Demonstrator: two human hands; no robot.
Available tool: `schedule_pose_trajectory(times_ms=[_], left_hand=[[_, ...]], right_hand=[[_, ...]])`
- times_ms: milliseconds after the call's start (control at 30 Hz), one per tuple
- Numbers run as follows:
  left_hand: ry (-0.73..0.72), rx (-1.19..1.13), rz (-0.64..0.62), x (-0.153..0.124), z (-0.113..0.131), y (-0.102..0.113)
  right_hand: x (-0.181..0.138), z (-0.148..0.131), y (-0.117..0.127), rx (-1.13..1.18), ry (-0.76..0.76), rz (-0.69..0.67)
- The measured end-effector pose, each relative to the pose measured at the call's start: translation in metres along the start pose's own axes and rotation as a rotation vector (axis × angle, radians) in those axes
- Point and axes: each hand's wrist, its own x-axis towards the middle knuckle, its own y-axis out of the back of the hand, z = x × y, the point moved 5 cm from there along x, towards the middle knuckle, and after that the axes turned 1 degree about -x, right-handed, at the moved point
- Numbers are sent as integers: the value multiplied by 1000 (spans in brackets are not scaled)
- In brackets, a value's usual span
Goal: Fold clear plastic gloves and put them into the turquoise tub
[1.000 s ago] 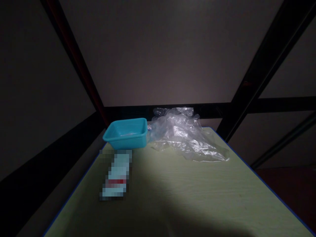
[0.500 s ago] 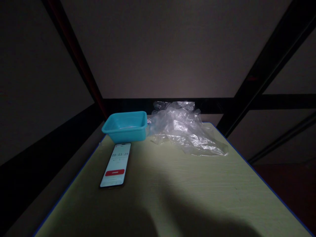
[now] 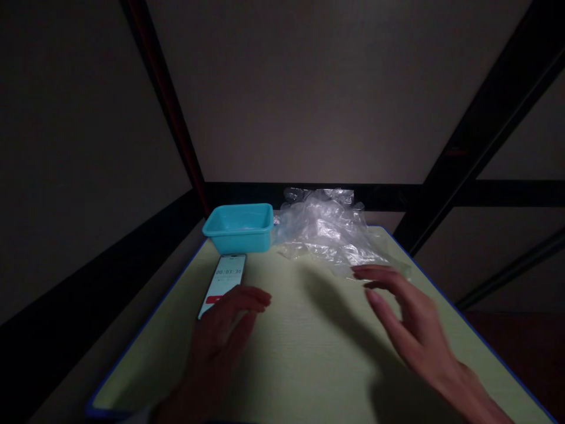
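My left hand (image 3: 225,321) hovers over the near left part of the table, fingers curved and apart from the thumb, holding nothing. It hides the lower part of a phone (image 3: 225,282) whose lit screen reads 00:03:30. On the right, my right hand (image 3: 408,321) is held up with thumb and fingers apart, also holding nothing. Its fingertips are nearest to a crumpled heap of clear plastic (image 3: 326,229) at the back of the table. Beyond the phone stands a turquoise plastic basin (image 3: 241,240).
The pale wooden table (image 3: 291,365) has blue edging. A wall (image 3: 309,106) rises behind it, with dark beams at both sides. A small white item, partly hidden, lies between the basin and the plastic. The light is dim and shadows fall across the tabletop.
Both my hands have come into view from below. The view has shifted a little, so the basin, phone and plastic appear farther right. The phone's timer went from 00:03:29 to 00:03:30.
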Motion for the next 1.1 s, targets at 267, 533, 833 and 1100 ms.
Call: schedule_pose_trajectory(times_ms=[267, 533, 833, 1100], left_hand=[[-18, 43, -61, 56, -66, -54], [3, -34, -29, 72, -97, -84], [86, -144, -88, 68, -108, -88], [257, -338, -130, 68, -117, -91]], right_hand=[[24, 90, -75, -45, -286, -191], [23, 127, -86, 108, -475, -84], [26, 138, -98, 463, -606, -61], [24, 122, -96, 666, -637, -104]])
